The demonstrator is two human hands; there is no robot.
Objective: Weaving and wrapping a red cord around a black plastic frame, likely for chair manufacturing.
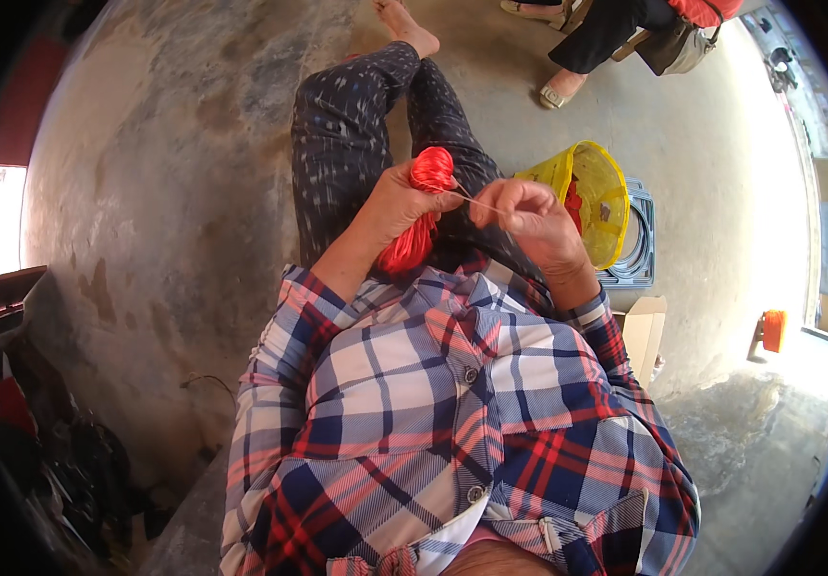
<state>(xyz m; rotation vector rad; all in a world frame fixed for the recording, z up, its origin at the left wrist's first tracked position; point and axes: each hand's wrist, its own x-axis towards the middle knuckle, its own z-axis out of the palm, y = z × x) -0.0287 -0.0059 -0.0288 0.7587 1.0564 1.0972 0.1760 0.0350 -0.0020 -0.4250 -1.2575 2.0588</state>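
A bundle of shiny red cord (408, 247) is gripped at its middle by my left hand (397, 205), above my lap. Its rounded red top sticks up over the thumb and forefinger, and the looped lower part hangs below the palm. From the bundle's waist a thin pale strand (476, 202) runs across to my right hand (541, 228). The fingers of that hand are bent and closed on the strand, which is drawn straight between both hands. Part of the bundle is hidden behind my left fingers.
A yellow bucket (610, 230) with red material inside leans beside my right knee, by a grey-blue plastic crate (641, 267). Nearer stands a cardboard box (641, 331). Another person's shod foot (562, 88) and a bag (683, 50) are at far right. Dark clutter (68, 461) lies left.
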